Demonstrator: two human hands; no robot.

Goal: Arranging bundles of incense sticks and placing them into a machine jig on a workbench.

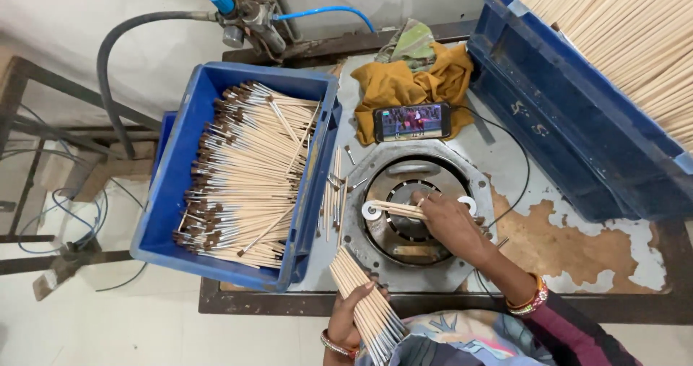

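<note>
Left hand (351,314) at six o'clock, closed around a fanned bundle of wooden sticks (367,302).

Right hand (449,221) at centre, fingers pinched on a few sticks (395,208) laid across the round metal fixture (413,208). Best kept parallel, tips level on the white disc (371,210). Blue crate of tipped sticks (245,175) at nine o'clock; phone (412,121) at twelve.

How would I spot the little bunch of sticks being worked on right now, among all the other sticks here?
Find the round metal machine plate in the middle of the bench, just below the phone. The right hand rests on it, pinching a few pale sticks that lie flat across its opening. Unlike the bundle in the left hand or the crate's heap, it is only a few sticks.
</note>
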